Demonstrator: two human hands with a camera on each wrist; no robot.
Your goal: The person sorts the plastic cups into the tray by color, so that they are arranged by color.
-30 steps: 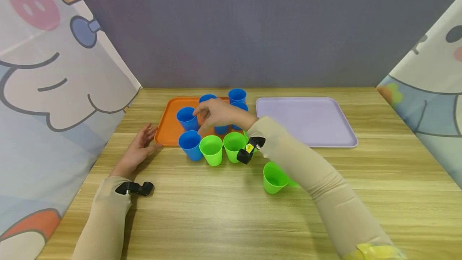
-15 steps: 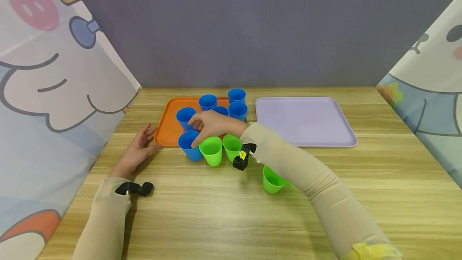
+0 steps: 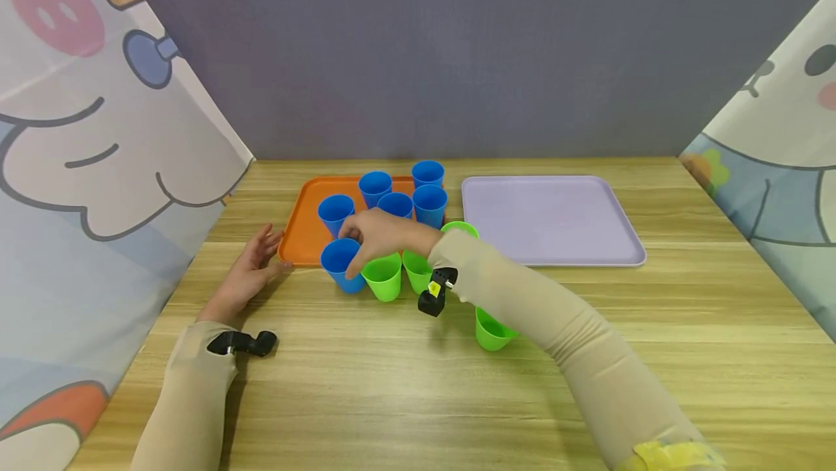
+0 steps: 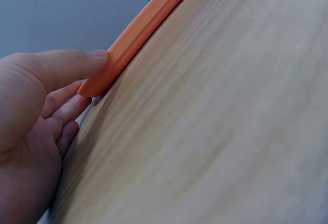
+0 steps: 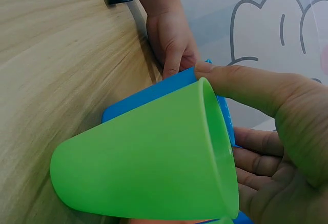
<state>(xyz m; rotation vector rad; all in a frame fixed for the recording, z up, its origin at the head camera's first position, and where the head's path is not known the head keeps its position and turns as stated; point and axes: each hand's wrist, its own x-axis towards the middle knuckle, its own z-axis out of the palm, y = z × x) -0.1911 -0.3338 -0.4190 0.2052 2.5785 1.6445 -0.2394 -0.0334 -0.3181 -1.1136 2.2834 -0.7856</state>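
Note:
My right hand (image 3: 379, 233) holds the rim of the front-left blue cup (image 3: 336, 260), thumb at the near side and fingers at the far side. In the right wrist view a green cup (image 5: 143, 157) stands before that blue cup (image 5: 148, 98) and hides much of it. My left hand (image 3: 251, 268) is at the front-left corner of the orange tray (image 3: 300, 228); the left wrist view shows its thumb on the tray rim (image 4: 136, 34) and the fingers round the other side, pinching the corner. Several other blue cups (image 3: 429, 202) stand upright at the orange tray.
Green cups (image 3: 384, 281) stand in a row along the orange tray's front, partly behind my right hand and sleeve. Another green cup (image 3: 491, 333) is nearer on the wooden table (image 3: 366, 391). A lilac tray (image 3: 555, 220) lies to the right. A grey wall (image 3: 418, 57) rises behind.
My right hand has come down and toward me, from above the blue cups onto the rim of the front-left one. The left hand stays at the tray corner.

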